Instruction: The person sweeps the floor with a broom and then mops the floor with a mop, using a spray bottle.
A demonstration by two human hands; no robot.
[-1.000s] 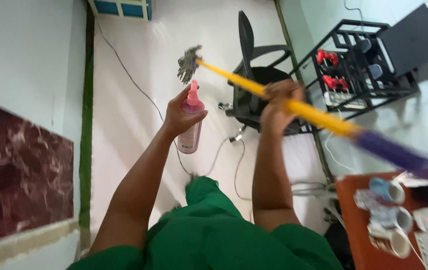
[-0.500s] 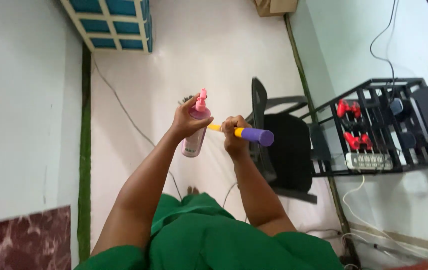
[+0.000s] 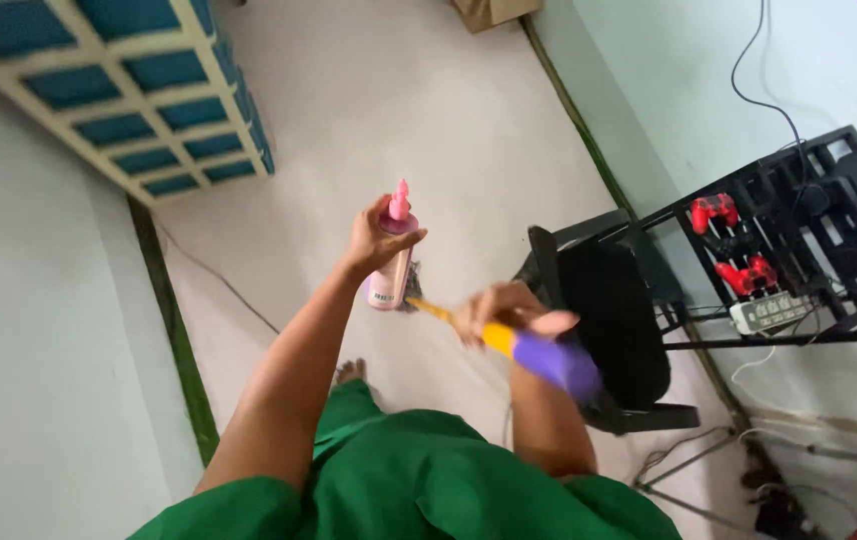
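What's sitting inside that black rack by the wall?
Inside the black rack: two red game controllers, one above the other, and a white power strip lower down. Its right side is cut off by the frame edge.

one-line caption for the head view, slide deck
Left hand holds a pink spray bottle upright; right hand grips a yellow-and-purple mop handle over the floor, beside a black chair.

Mop handle (image 3: pixel 508 345) swung down — purple end now low beside the black chair (image 3: pixel 603 330), no longer raised across it. Right hand (image 3: pixel 508 315) dropped with it, blurred. Left hand (image 3: pixel 378 240) with pink spray bottle (image 3: pixel 391 255) shifted further from chair — mop head nearly hidden behind bottle.
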